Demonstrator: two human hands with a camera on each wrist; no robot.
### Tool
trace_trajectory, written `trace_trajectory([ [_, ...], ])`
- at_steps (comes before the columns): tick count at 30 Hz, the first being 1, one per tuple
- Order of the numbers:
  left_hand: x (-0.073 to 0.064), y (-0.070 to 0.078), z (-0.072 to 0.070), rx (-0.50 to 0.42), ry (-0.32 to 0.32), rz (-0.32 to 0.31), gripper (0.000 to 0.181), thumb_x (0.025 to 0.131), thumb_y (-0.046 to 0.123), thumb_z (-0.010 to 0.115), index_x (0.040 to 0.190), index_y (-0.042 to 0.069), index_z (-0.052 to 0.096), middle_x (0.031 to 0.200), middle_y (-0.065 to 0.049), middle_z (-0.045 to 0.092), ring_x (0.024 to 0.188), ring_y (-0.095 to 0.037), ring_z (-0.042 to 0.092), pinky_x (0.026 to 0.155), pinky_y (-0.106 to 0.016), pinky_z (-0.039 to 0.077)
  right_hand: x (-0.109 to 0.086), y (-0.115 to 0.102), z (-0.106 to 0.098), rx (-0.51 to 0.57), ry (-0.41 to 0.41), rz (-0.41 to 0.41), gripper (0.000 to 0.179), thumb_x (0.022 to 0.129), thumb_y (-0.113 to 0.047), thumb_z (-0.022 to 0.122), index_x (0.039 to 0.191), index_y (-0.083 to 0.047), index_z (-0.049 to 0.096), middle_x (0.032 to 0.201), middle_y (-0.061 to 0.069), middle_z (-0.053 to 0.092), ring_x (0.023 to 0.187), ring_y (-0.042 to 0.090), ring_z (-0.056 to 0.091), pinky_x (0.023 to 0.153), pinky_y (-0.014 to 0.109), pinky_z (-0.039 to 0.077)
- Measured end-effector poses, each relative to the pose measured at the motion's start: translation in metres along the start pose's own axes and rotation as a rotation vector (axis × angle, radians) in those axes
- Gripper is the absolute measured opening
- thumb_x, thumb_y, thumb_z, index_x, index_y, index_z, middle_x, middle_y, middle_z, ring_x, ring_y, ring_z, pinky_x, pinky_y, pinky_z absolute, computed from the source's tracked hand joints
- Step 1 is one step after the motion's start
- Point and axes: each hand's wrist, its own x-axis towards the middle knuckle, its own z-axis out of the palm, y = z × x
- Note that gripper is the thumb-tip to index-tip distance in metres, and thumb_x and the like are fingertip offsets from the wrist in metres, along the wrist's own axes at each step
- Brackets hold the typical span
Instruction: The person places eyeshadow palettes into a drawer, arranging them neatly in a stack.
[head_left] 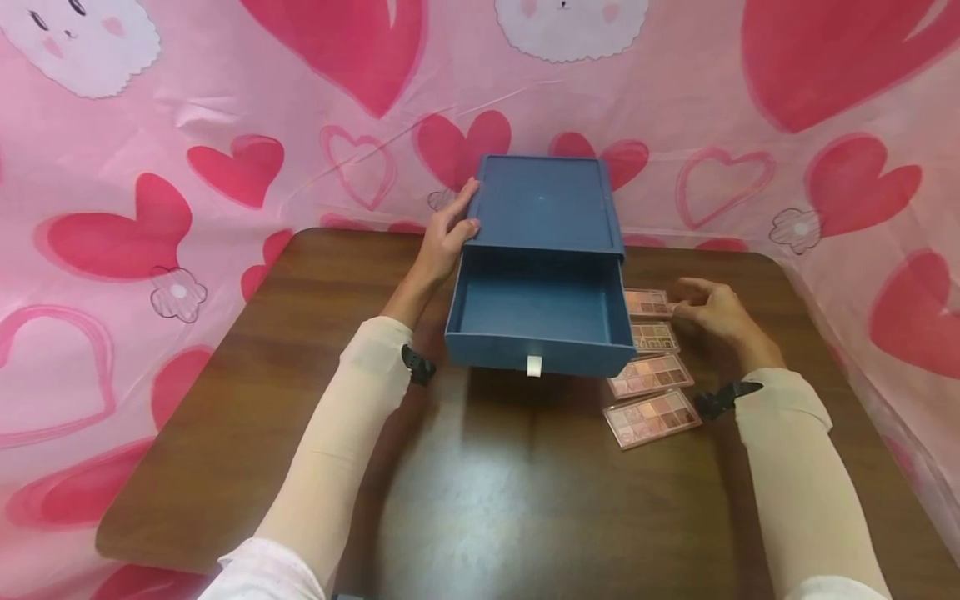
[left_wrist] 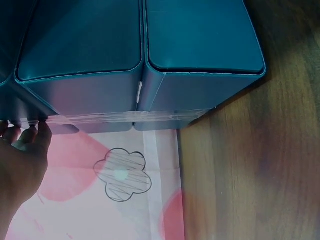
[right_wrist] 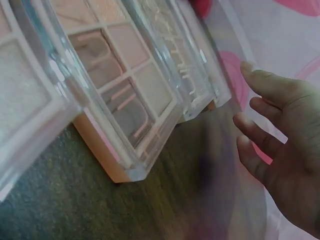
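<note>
A blue drawer unit (head_left: 543,204) stands at the back of the table with its top drawer (head_left: 536,304) pulled out, its inside bare and a small white tab (head_left: 534,366) on its front. My left hand (head_left: 444,237) rests against the unit's left side, fingers spread along it. In the left wrist view the stacked drawers (left_wrist: 200,40) show from the side, with clear tape across them. Several eyeshadow palettes (head_left: 651,418) lie in a row right of the unit. Beside the farthest palette (head_left: 648,302) is my right hand (head_left: 716,315), its fingers loosely bent and holding nothing.
The brown wooden table (head_left: 240,400) has rounded corners. A pink cloth (head_left: 645,100) with hearts hangs behind and around it. The open drawer juts forward over the table and partly covers the farther palettes in the head view.
</note>
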Motion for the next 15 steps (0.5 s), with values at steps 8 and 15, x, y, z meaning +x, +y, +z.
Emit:
trace_trajectory([
  [8,0.003,-0.004,-0.001,-0.007,0.002,0.008,0.065,0.084,0.008,0.042,0.144,-0.015,0.032,0.157,-0.030,0.024,0.151,-0.037,0.024,0.126,-0.044,0.018,0.014,0.004,0.008,0.002,-0.066,0.035,0.069,0.085,-0.020,0.073,0.141,0.007,0.044,0.101,0.024,0.070,0.071,-0.011,0.053,0.065,0.008,0.045],
  [15,0.006,-0.006,0.000,0.011,-0.005,0.029,0.064,0.085,0.007,0.042,0.143,-0.015,0.032,0.157,-0.031,0.025,0.150,-0.037,0.024,0.125,-0.047,0.021,0.023,0.006,0.011,-0.006,-0.127,0.018,0.071,0.082,-0.013,0.076,0.142,0.007,0.043,0.105,0.026,0.066,0.074,-0.005,0.053,0.065,0.010,0.046],
])
